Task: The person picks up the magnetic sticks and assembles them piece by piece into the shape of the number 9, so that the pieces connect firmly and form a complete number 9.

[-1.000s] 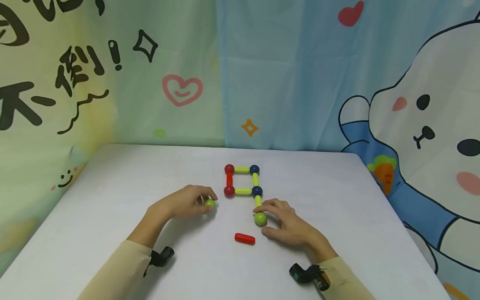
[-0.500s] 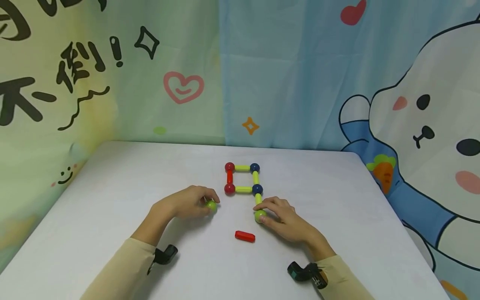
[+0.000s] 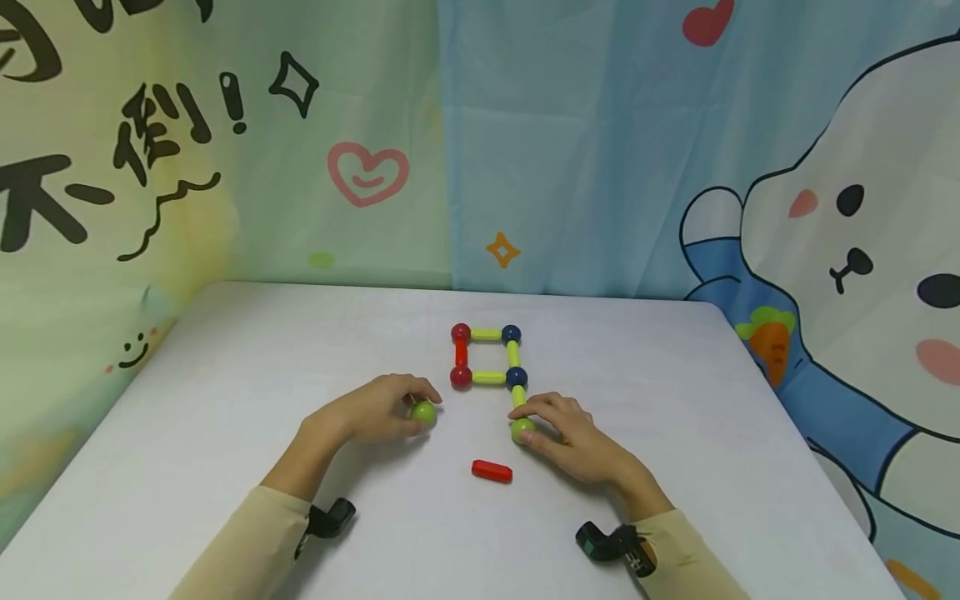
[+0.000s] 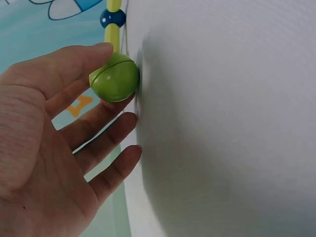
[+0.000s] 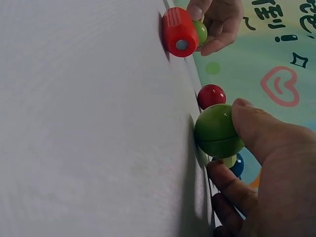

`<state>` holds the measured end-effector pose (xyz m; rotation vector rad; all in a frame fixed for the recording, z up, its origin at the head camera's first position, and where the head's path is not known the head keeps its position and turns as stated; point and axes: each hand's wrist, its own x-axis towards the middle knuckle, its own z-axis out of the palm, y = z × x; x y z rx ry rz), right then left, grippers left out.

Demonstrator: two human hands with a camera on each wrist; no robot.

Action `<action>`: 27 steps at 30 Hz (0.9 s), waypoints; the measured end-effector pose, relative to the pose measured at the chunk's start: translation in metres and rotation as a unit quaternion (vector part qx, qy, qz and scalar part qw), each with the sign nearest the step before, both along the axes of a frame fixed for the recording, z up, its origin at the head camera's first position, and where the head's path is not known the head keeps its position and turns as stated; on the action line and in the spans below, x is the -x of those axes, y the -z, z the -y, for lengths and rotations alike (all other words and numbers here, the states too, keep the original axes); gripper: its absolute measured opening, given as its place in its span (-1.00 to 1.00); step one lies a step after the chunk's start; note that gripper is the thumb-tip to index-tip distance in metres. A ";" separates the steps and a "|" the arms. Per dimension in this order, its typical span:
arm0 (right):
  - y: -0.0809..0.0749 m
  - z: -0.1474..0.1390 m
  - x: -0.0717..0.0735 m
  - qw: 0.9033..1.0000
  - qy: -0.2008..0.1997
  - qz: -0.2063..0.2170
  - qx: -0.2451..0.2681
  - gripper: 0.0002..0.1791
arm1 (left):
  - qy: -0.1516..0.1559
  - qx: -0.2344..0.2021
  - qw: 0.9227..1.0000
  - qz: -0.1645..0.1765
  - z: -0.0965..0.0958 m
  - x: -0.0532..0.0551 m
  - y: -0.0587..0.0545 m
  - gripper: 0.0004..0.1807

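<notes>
My left hand (image 3: 375,408) pinches a green ball (image 4: 116,79) between thumb and fingers, low over the white table; its other fingers are spread. Thumb and forefinger of my right hand (image 3: 573,446) pinch a second green ball (image 5: 217,131), which sits at the near end of a yellow-green rod (image 3: 518,395). That rod joins a dark blue ball (image 3: 517,377) at the corner of a flat square. Two red balls (image 3: 461,377) and another blue ball (image 3: 511,334) form the other corners, linked by yellow-green rods (image 3: 489,377) and one red rod (image 3: 461,354).
A loose red rod (image 3: 492,472) lies on the table (image 3: 420,542) nearer me, between the hands; a round grey spot shows on its end in the right wrist view. A printed curtain (image 3: 570,150) hangs behind the table.
My right thumb has come in from beside the green ball onto it. My left hand has shifted slightly right with its ball. The square and the loose red rod stay in place.
</notes>
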<state>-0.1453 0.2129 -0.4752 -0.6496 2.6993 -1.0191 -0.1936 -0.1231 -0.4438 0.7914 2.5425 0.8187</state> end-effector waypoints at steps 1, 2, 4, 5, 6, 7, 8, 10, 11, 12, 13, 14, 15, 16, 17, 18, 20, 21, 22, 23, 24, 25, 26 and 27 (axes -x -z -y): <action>0.000 0.000 0.000 1.000 0.001 0.001 -0.001 -0.67 | -0.003 -0.002 1.000 0.000 0.000 0.000 0.000 -0.60; 0.000 0.000 0.000 1.000 0.001 0.002 -0.001 -0.67 | -0.007 -0.003 1.000 -0.001 0.000 -0.001 0.001 -0.58; 0.000 0.000 -0.001 1.000 0.001 0.001 -0.001 -0.67 | -0.014 -0.006 1.000 0.001 0.001 -0.002 0.001 -0.49; 0.000 0.000 -0.001 1.000 0.000 0.000 -0.002 -0.67 | -0.018 -0.006 1.000 0.002 0.001 -0.003 0.002 -0.44; 0.001 0.000 -0.001 1.000 0.001 0.000 -0.001 -0.67 | -0.022 -0.006 1.000 0.002 0.001 -0.003 0.002 -0.37; 0.001 0.000 -0.001 1.000 0.001 0.000 -0.001 -0.67 | -0.025 -0.007 1.000 0.002 0.001 -0.003 0.002 -0.31; 0.001 0.000 -0.001 1.000 0.001 0.000 -0.001 -0.67 | -0.027 -0.009 1.000 0.002 0.002 -0.004 0.002 -0.25; 0.000 0.000 0.000 1.000 0.002 0.003 -0.001 -0.67 | -0.026 -0.017 0.999 -0.006 0.001 -0.005 0.002 -0.19; 0.000 0.000 0.000 1.000 0.002 0.006 -0.002 -0.67 | -0.025 -0.023 0.999 -0.014 0.001 -0.005 0.003 -0.19; -0.001 0.001 0.000 1.000 0.002 0.009 -0.002 -0.67 | -0.022 -0.031 0.999 -0.023 0.000 -0.006 0.003 -0.20; -0.001 0.001 0.001 1.000 0.002 0.010 -0.004 -0.66 | -0.019 -0.040 0.998 -0.033 -0.001 -0.006 0.003 -0.22; -0.001 0.001 0.001 1.000 0.003 0.012 -0.005 -0.66 | -0.016 -0.048 0.998 -0.045 -0.001 -0.007 0.003 -0.25; -0.001 0.001 0.001 1.000 0.004 0.012 -0.006 -0.66 | -0.013 -0.056 0.997 -0.057 -0.003 -0.007 0.004 -0.29; -0.001 0.001 0.001 1.000 0.004 0.013 -0.006 -0.66 | -0.011 -0.061 0.996 -0.069 -0.004 -0.008 0.004 -0.32; -0.001 0.001 0.001 1.000 0.004 0.013 -0.006 -0.67 | -0.010 -0.066 0.995 -0.079 -0.005 -0.008 0.004 -0.35; -0.001 0.001 0.001 1.000 0.004 0.011 -0.006 -0.67 | -0.010 -0.068 0.994 -0.088 -0.006 -0.008 0.003 -0.38; 0.000 0.002 0.001 1.000 0.004 0.010 -0.005 -0.67 | -0.006 -0.070 0.992 -0.101 -0.009 -0.009 0.003 -0.43; 0.000 0.002 0.001 1.000 0.004 0.010 -0.005 -0.67 | -0.001 -0.070 0.992 -0.106 -0.011 -0.010 0.003 -0.44; 0.000 0.002 0.001 1.000 0.004 0.009 -0.005 -0.67 | 0.003 -0.069 0.991 -0.110 -0.012 -0.011 0.002 -0.46; 0.000 0.002 0.001 1.000 0.004 0.009 -0.005 -0.67 | 0.008 -0.068 0.991 -0.114 -0.014 -0.012 0.002 -0.47; 0.000 0.002 0.001 1.000 0.005 0.009 -0.006 -0.67 | 0.014 -0.065 0.991 -0.117 -0.016 -0.013 0.002 -0.48; 0.000 0.002 0.001 1.000 0.006 0.008 -0.007 -0.67 | 0.020 -0.062 0.990 -0.121 -0.017 -0.014 0.002 -0.48; 0.000 0.002 0.001 1.000 0.007 0.008 -0.007 -0.67 | 0.025 -0.059 0.990 -0.125 -0.019 -0.016 0.002 -0.49; 0.000 0.001 0.000 1.000 0.008 0.007 -0.009 -0.67 | 0.029 -0.055 0.990 -0.128 -0.021 -0.017 0.001 -0.49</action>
